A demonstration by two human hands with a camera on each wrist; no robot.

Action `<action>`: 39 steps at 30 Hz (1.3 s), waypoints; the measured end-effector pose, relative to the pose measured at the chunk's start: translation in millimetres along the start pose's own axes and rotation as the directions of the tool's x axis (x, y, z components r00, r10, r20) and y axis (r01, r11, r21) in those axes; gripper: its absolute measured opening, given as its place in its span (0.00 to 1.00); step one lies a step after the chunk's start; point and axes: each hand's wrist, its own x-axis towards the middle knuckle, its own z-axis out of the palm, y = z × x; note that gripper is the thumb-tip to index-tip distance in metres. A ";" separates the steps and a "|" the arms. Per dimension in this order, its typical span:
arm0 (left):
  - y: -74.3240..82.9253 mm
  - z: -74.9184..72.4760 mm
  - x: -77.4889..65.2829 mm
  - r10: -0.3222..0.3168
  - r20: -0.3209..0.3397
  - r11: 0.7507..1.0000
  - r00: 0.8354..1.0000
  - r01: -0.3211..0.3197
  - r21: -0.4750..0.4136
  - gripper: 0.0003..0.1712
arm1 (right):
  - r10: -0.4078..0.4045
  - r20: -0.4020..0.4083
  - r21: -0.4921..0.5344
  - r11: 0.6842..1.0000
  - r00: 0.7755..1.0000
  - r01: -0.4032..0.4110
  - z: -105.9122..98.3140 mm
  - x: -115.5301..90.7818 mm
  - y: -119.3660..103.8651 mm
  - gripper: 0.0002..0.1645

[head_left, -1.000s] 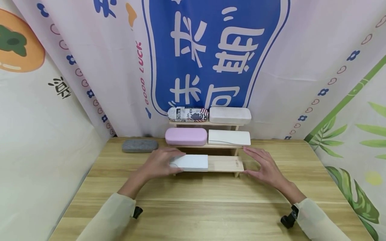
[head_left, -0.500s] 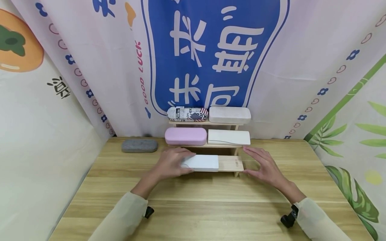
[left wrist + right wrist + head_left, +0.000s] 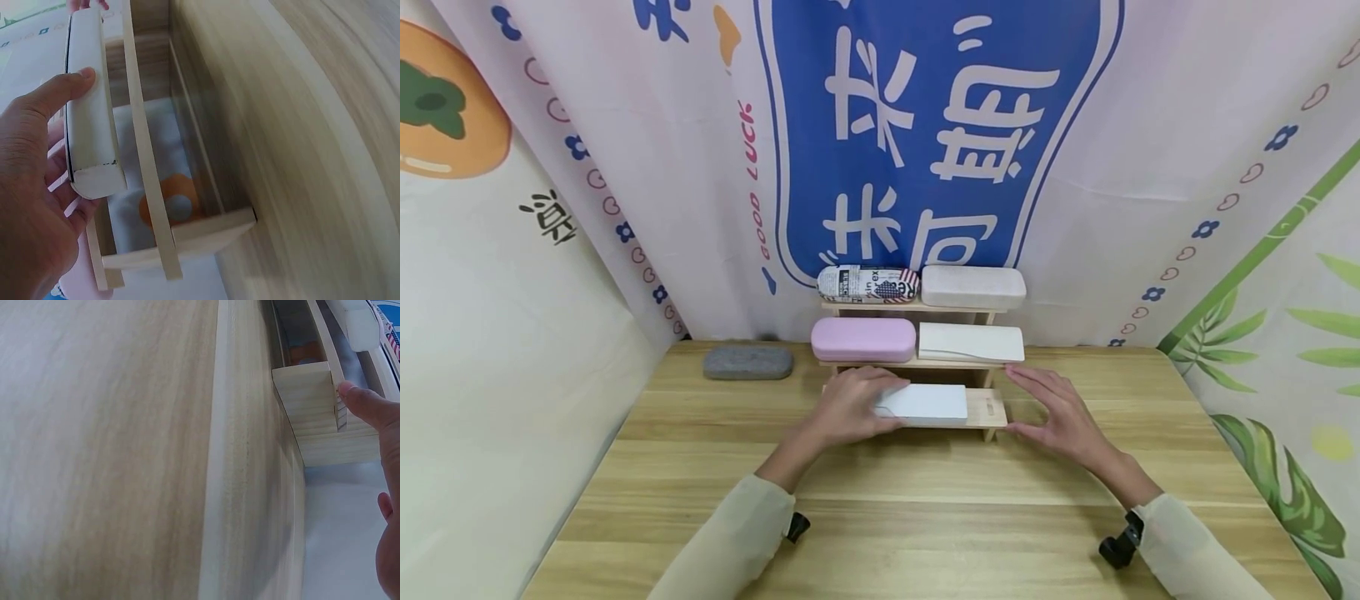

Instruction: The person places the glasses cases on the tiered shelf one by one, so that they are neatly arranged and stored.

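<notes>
My left hand (image 3: 853,406) grips the left end of a white glasses case (image 3: 928,402) on the lowest step of a three-step wooden stand (image 3: 988,410). In the left wrist view, the thumb presses the long side of the case (image 3: 90,112) and the fingers pass behind it. My right hand (image 3: 1060,417) is spread at the stand's right end, fingers extended. Its thumb touches the end of the lowest step in the right wrist view, where the stand (image 3: 306,394) shows from its side.
A pink case (image 3: 862,340) and a white flap case (image 3: 972,342) occupy the middle step. Above them sit a newsprint-patterned case (image 3: 867,285) and a whitish case (image 3: 973,287). A grey felt case (image 3: 748,362) lies on the table (image 3: 895,533) left of the stand. A printed curtain (image 3: 1150,167) hangs behind.
My left hand has slid the white glasses case rightward along the lowest step, from its left end toward the right end. The right hand has stayed in place.
</notes>
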 end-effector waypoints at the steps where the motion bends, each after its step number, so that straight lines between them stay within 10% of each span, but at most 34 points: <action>1: 1.0 1.6 1.1 -0.002 -0.003 1.000 1.000 0.002 -0.005 0.34 | 0.003 0.002 0.002 1.000 1.000 -0.003 -0.1 0.0 -0.2 0.58; 39: 31.3 47.9 33.7 -0.081 -0.053 0.996 0.995 0.079 -0.045 0.33 | -0.061 -0.047 0.041 0.997 0.997 0.062 1.9 0.6 2.0 0.56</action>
